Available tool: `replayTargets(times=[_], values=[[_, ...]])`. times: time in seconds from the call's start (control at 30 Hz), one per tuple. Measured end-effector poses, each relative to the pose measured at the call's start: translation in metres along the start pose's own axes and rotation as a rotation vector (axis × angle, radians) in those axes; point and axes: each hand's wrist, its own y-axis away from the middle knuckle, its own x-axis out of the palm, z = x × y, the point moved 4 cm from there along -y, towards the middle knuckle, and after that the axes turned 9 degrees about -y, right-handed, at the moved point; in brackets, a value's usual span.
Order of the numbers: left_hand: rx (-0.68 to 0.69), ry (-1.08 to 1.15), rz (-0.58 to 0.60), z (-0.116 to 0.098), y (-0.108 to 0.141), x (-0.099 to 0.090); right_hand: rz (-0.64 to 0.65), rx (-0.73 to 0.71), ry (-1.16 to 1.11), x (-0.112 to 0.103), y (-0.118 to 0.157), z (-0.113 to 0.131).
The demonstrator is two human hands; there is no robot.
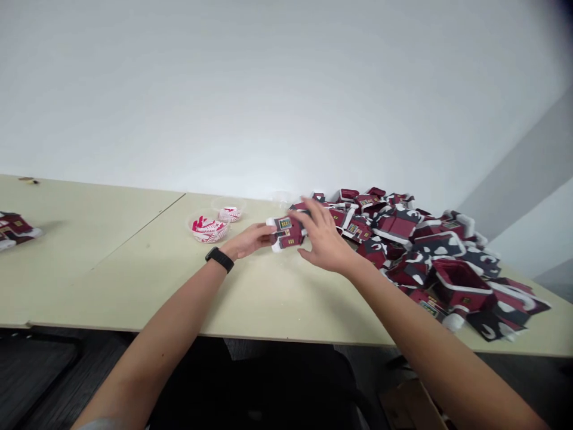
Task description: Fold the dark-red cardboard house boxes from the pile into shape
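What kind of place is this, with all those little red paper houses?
It looks like a workroom for making crafts, maybe. A long pale table holds a big pile of dark red cardboard houses, and a clear plastic bowl holds red and white pieces.

This looks like a plain workroom, closer to an office than a home. The long, pale surface (134,286), made of two tables butted end to end, runs along a bare white wall (224,89). On the surface sit a heap of red paper house models (396,227) and small clear plastic bowls (208,230) of red-and-white pieces, while a dark chair (268,388) and a cardboard box (405,406) stand below its front edge.
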Motion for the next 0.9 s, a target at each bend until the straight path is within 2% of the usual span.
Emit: replayTargets(times=[0.1, 0.13, 0.2, 0.3, 0.33, 0.37, 0.4, 0.43, 0.5, 0.53, 0.6, 0.67, 0.73, 0.8, 0.9], values=[[0.072, 0.132, -0.107, 0.007, -0.006, -0.01, -0.291, 0.228, -0.371, 0.008, -0.008, -0.013], [0.082, 0.146, -0.103, 0.009, -0.007, -0.01, -0.333, 0.324, -0.542, 0.017, -0.01, -0.018], [0.091, 0.13, -0.063, 0.011, -0.007, -0.005, -0.337, 0.477, -0.862, 0.039, -0.014, -0.024], [0.115, -0.002, 0.03, 0.003, -0.005, 0.002, -0.436, 0.541, -1.082, 0.061, -0.018, -0.03], [0.133, -0.08, 0.035, -0.003, -0.004, 0.001, -0.495, 0.535, -1.099, 0.064, -0.018, -0.032], [0.158, -0.179, -0.008, -0.01, -0.002, -0.005, -0.552, 0.524, -1.103, 0.067, -0.017, -0.035], [0.186, -0.302, -0.106, -0.018, 0.001, -0.017, -0.593, 0.515, -1.102, 0.07, -0.016, -0.039], [0.214, -0.446, -0.268, -0.027, 0.006, -0.033, -0.625, 0.512, -1.098, 0.072, -0.013, -0.042], [0.225, -0.803, -0.702, -0.047, 0.025, -0.072, -0.68, 0.532, -1.09, 0.078, -0.007, -0.05], [0.18, -1.006, -0.862, -0.055, 0.035, -0.09, -0.698, 0.559, -1.094, 0.081, -0.003, -0.053], [-0.01, -1.334, -0.958, -0.063, 0.052, -0.122, -0.709, 0.627, -1.123, 0.087, 0.004, -0.059], [-0.241, -1.48, -0.909, -0.061, 0.064, -0.145, -0.714, 0.666, -1.158, 0.091, 0.007, -0.062], [-0.419, -1.544, -0.827, -0.056, 0.072, -0.157, -0.72, 0.669, -1.181, 0.093, 0.008, -0.062], [-0.52, -1.582, -0.743, -0.052, 0.073, -0.158, -0.728, 0.656, -1.181, 0.092, 0.008, -0.062], [-0.567, -1.613, -0.667, -0.048, 0.07, -0.151, -0.736, 0.641, -1.156, 0.092, 0.007, -0.061]])
